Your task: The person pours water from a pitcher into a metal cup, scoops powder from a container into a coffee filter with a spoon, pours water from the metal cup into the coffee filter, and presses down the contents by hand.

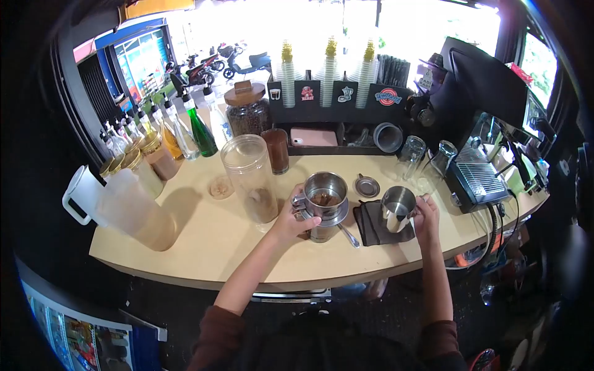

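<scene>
My left hand is closed round the rim and side of a metal drip filter, which sits on top of a glass. Brown coffee shows inside the filter. By its handle, my right hand holds a steel pitcher over a folded dark cloth. A spoon lies between the glass and the cloth. Behind the cloth is the small metal lid. To the left of my left hand stands a tall clear canister with some brown powder low inside.
Frosted pitchers, jars and syrup bottles line the counter's left. At the back are a glass of brown liquid, a bean jar and a cup organizer. Upturned glasses and an espresso machine stand right.
</scene>
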Demonstrator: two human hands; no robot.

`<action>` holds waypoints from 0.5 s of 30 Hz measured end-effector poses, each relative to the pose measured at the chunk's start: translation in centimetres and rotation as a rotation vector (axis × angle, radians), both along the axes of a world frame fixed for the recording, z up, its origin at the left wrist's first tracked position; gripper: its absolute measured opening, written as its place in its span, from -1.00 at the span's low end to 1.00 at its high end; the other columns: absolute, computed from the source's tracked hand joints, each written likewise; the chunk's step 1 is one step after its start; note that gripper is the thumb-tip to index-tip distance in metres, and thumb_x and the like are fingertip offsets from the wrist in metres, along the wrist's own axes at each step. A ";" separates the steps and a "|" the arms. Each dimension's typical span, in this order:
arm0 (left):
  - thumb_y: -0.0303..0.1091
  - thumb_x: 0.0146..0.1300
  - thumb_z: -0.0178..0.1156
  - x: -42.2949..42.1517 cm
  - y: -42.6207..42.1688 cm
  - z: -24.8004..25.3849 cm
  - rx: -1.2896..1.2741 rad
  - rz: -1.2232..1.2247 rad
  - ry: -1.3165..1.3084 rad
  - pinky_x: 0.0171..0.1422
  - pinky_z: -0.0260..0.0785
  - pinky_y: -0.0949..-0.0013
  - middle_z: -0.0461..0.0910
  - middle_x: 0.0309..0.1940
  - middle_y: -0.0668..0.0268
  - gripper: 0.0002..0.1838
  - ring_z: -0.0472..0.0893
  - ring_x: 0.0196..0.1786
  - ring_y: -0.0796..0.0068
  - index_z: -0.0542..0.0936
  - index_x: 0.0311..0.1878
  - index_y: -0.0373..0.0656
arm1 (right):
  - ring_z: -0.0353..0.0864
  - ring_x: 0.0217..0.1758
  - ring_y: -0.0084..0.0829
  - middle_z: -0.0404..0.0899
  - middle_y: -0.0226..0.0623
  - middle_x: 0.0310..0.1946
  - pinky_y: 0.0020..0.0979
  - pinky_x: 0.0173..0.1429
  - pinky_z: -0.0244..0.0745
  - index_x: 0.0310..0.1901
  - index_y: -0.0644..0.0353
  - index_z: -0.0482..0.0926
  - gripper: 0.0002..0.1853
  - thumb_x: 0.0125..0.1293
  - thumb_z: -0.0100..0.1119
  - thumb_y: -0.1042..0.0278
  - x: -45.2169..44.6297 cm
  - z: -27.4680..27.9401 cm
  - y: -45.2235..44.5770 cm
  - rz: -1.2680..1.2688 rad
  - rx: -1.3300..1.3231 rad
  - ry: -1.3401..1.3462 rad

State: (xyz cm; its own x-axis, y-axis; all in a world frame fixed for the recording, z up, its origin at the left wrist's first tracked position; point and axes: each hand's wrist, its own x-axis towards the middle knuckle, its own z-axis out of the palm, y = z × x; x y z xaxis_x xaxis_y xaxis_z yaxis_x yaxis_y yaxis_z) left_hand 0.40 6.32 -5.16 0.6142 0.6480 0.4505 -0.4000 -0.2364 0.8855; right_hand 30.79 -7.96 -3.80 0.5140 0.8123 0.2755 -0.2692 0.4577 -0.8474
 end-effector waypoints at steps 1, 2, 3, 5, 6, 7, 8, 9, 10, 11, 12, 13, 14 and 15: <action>-0.33 -0.06 0.42 0.1 0.1 -0.3 -0.034 -0.011 -0.031 0.32 0.22 0.29 0.44 0.09 0.26 -0.14 0.42 0.17 0.46 0.20 0.31 -0.19 | 0.39 -0.50 -0.56 0.37 -0.45 -0.56 -0.48 -0.34 0.33 -0.44 0.13 0.36 -0.82 0.33 0.09 0.49 -0.4 0.7 0.1 0.023 0.010 0.003; -0.33 -0.06 0.42 0.2 0.2 -0.6 -0.070 -0.022 -0.063 0.32 0.22 0.29 0.44 0.09 0.26 -0.14 0.42 0.18 0.46 0.20 0.31 -0.18 | 0.39 -0.50 -0.56 0.37 -0.45 -0.56 -0.48 -0.34 0.33 -0.44 0.13 0.36 -0.82 0.33 0.09 0.49 -0.8 1.5 0.3 0.012 0.014 0.002; -0.33 -0.06 0.42 0.3 0.3 -0.6 -0.068 -0.034 -0.065 0.32 0.22 0.29 0.44 0.09 0.26 -0.14 0.42 0.18 0.46 0.20 0.31 -0.18 | 0.39 -0.51 -0.54 0.37 -0.44 -0.57 -0.47 -0.35 0.34 -0.44 0.15 0.36 -0.81 0.33 0.08 0.49 -1.1 2.3 0.5 0.038 0.030 0.002; -0.32 -0.05 0.42 0.2 0.4 -0.6 -0.036 -0.033 -0.061 0.33 0.22 0.28 0.44 0.09 0.26 -0.15 0.42 0.19 0.44 0.20 0.32 -0.16 | 0.39 -0.53 -0.51 0.36 -0.42 -0.58 -0.43 -0.37 0.35 -0.46 0.16 0.36 -0.81 0.33 0.07 0.50 -1.8 4.1 0.9 0.083 0.033 -0.008; -0.32 -0.05 0.42 0.1 0.2 -0.7 -0.037 -0.035 -0.062 0.33 0.22 0.28 0.44 0.09 0.26 -0.15 0.42 0.19 0.44 0.20 0.32 -0.16 | 0.39 -0.53 -0.51 0.36 -0.42 -0.58 -0.43 -0.37 0.35 -0.46 0.16 0.36 -0.81 0.33 0.07 0.50 -2.1 4.9 1.0 0.082 0.032 -0.009; -0.32 -0.04 0.42 0.0 0.1 -0.8 -0.062 -0.028 -0.055 0.33 0.22 0.28 0.44 0.09 0.25 -0.16 0.43 0.19 0.44 0.20 0.32 -0.16 | 0.38 -0.53 -0.51 0.37 -0.41 -0.58 -0.42 -0.38 0.35 -0.46 0.16 0.36 -0.80 0.33 0.08 0.50 -2.5 5.7 1.2 0.126 0.047 -0.016; -0.32 -0.03 0.42 0.0 0.0 -0.8 -0.085 -0.023 -0.051 0.33 0.22 0.28 0.44 0.09 0.25 -0.16 0.43 0.19 0.43 0.19 0.32 -0.16 | 0.38 -0.53 -0.50 0.37 -0.39 -0.58 -0.41 -0.38 0.35 -0.47 0.16 0.36 -0.80 0.33 0.08 0.50 -2.8 6.7 1.3 0.168 0.064 -0.025; -0.32 -0.03 0.42 0.0 0.0 -0.8 -0.082 -0.027 -0.055 0.33 0.22 0.28 0.44 0.09 0.25 -0.16 0.43 0.19 0.43 0.19 0.32 -0.16 | 0.38 -0.53 -0.50 0.37 -0.39 -0.58 -0.41 -0.38 0.35 -0.47 0.16 0.36 -0.80 0.33 0.08 0.50 -3.3 7.6 1.4 0.164 0.067 -0.030; -0.32 -0.02 0.41 0.0 0.1 -0.8 -0.047 -0.007 -0.039 0.32 0.23 0.28 0.44 0.09 0.25 -0.17 0.44 0.18 0.43 0.19 0.31 -0.16 | 0.39 -0.54 -0.50 0.38 -0.40 -0.58 -0.41 -0.38 0.35 -0.47 0.15 0.36 -0.80 0.33 0.09 0.51 -3.9 8.5 1.5 0.147 0.048 -0.048; -0.32 -0.01 0.41 0.1 0.2 -0.8 -0.011 0.013 -0.022 0.31 0.24 0.28 0.44 0.09 0.25 -0.17 0.44 0.18 0.43 0.19 0.31 -0.16 | 0.39 -0.54 -0.50 0.38 -0.41 -0.58 -0.40 -0.38 0.35 -0.48 0.15 0.37 -0.79 0.32 0.10 0.51 -4.3 9.3 1.6 0.130 0.029 -0.064; -0.32 -0.01 0.41 0.2 0.2 -0.8 -0.009 0.007 -0.024 0.31 0.24 0.28 0.44 0.09 0.25 -0.17 0.44 0.18 0.43 0.19 0.31 -0.16 | 0.39 -0.54 -0.50 0.38 -0.41 -0.58 -0.40 -0.38 0.35 -0.48 0.15 0.37 -0.79 0.32 0.10 0.51 -4.6 9.9 1.6 0.124 0.031 -0.066; -0.33 -0.01 0.40 0.2 0.2 -0.9 -0.019 -0.007 -0.030 0.31 0.24 0.28 0.44 0.09 0.25 -0.18 0.44 0.17 0.43 0.18 0.31 -0.16 | 0.40 -0.54 -0.51 0.39 -0.41 -0.58 -0.41 -0.38 0.35 -0.47 0.14 0.37 -0.80 0.31 0.11 0.51 -4.9 10.3 1.7 0.126 0.007 -0.073; -0.33 -0.01 0.40 0.1 0.3 -1.0 -0.030 -0.019 -0.035 0.31 0.24 0.29 0.44 0.09 0.24 -0.18 0.44 0.17 0.43 0.18 0.30 -0.16 | 0.40 -0.53 -0.51 0.39 -0.42 -0.58 -0.41 -0.38 0.35 -0.46 0.14 0.37 -0.80 0.31 0.13 0.51 -5.1 10.7 1.9 0.131 -0.016 -0.078; -0.33 -0.01 0.40 0.1 0.2 -0.9 -0.051 -0.034 -0.036 0.31 0.24 0.28 0.43 0.09 0.24 -0.18 0.44 0.17 0.42 0.18 0.30 -0.16 | 0.40 -0.53 -0.51 0.39 -0.42 -0.58 -0.41 -0.38 0.35 -0.46 0.14 0.37 -0.80 0.31 0.13 0.51 -5.2 11.0 2.1 0.134 -0.016 -0.075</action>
